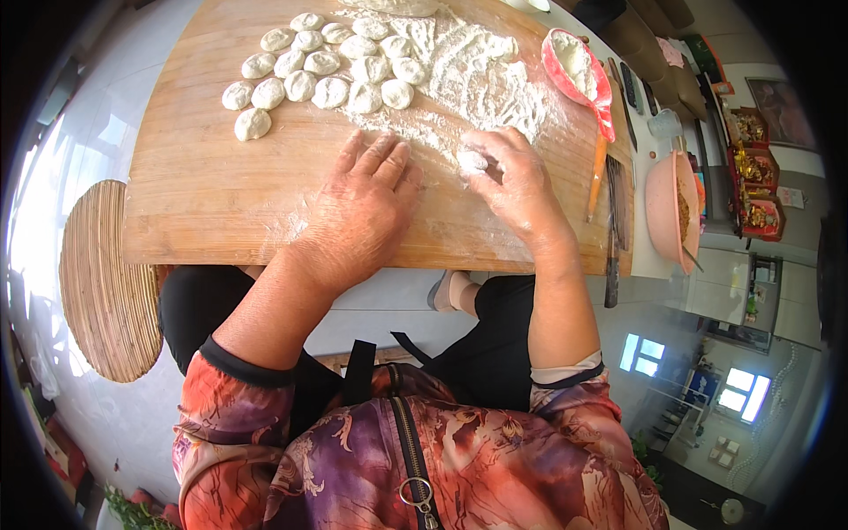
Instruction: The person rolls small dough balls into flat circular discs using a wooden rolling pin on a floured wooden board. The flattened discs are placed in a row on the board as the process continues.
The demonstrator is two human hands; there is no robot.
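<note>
My left hand rests palm down on a wooden board, fingers stretched forward; what lies beneath the palm is hidden. Between the thumb and fingers of my right hand is a small flour-coated piece of dough, held low over the board. Ahead of my hands, several flattened dough rounds lie in loose rows at the board's far left. Loose white flour is spread beside them, streaked and reaching towards my right hand. A larger mass of dough shows partly at the far edge.
At the right stands a red scoop of flour, near an orange wooden stick. A dark-handled knife overhangs the board's near edge. Beyond is a pink bowl with brown contents. A round woven stalk mat is at the left.
</note>
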